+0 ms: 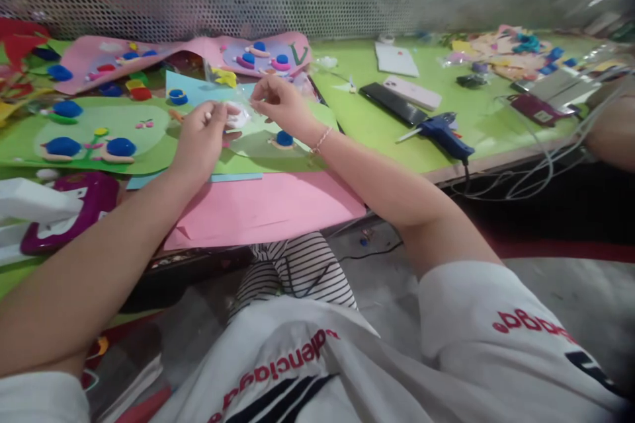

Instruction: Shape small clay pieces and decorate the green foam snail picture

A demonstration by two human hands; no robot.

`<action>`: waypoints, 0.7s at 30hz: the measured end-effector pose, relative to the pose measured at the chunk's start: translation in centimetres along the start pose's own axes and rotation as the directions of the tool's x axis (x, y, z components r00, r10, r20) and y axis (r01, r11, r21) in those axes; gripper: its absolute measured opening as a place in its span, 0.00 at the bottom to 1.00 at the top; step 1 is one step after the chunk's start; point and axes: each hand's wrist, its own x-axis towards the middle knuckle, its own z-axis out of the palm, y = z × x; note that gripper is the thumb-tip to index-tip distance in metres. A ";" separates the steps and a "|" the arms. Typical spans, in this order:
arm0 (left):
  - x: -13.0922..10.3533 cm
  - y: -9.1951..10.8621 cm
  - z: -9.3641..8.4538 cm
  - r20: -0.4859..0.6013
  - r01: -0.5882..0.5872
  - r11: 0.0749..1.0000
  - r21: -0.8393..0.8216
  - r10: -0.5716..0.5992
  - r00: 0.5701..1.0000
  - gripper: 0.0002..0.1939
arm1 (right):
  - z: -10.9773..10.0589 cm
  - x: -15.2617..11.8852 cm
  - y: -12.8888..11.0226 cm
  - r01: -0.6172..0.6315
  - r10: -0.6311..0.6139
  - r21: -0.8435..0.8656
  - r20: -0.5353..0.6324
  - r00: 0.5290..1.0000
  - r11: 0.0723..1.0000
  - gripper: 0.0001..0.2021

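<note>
My left hand (206,135) is closed around a small white lump (239,116), which looks like soft modelling clay in clear plastic. Just to its right, my right hand (278,102) has thumb and fingers pinched together; what sits between the fingertips is too small and blurred to name. Both hands hover above a green sheet (258,151) with a paler oval. A clay snail (284,139) with a blue shell lies on that oval, below my right wrist. Behind the hands are a light-blue sheet (191,84) and a yellow clay piece (224,77).
Another green sheet with blue-shelled snails (63,148) lies left, beside a purple-and-white device (74,211). Pink paper (268,208) overhangs the front edge. Rightward lie a blue glue gun (444,135), a black bar (391,104), a phone (413,92) and loose cables (546,165). Another person's arm (612,125) shows far right.
</note>
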 end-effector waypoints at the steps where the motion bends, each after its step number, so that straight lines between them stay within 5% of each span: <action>1: 0.0 0.0 0.0 -0.003 0.009 1.000 0.002 -0.009 1.000 0.16 | 0.0 0.0 -0.1 -0.008 0.008 -0.002 0.003 1.000 1.000 0.06; 14: 0.0 0.3 0.1 0.001 0.008 1.000 -0.026 -0.008 1.000 0.16 | -0.7 -0.3 -1.0 -0.284 0.229 0.286 0.209 0.951 0.915 0.14; 21: 0.4 -0.4 -0.1 -0.017 -0.006 1.000 -0.002 0.006 1.000 0.19 | -0.6 -0.9 -1.0 -0.202 0.167 0.150 0.215 0.962 0.968 0.05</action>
